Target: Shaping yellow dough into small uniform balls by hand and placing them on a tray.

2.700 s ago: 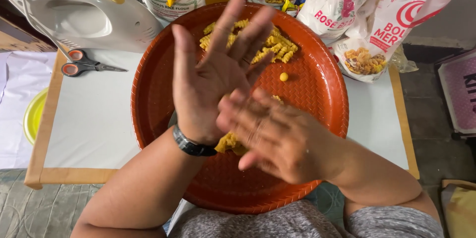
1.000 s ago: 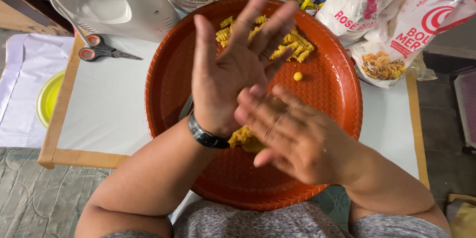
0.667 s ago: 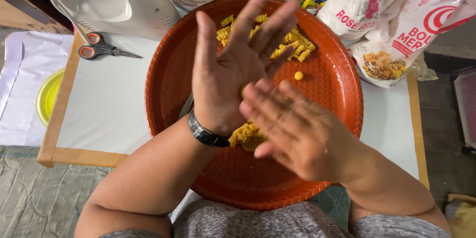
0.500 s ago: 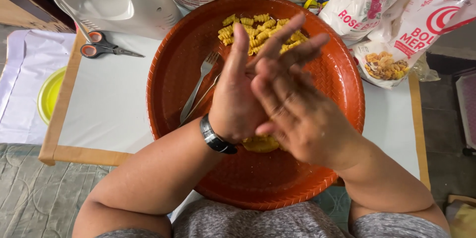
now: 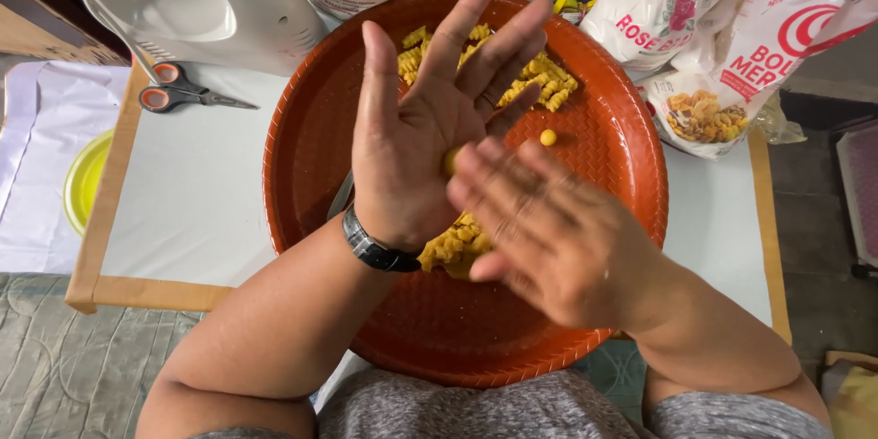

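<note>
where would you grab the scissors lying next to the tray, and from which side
Best taken by the orange handle loops of the scissors, coming from above on their left end. They lie flat and closed on the white board, blades pointing right toward the orange tray. The white appliance crowds the far side, so a top approach looks clearest.
</note>
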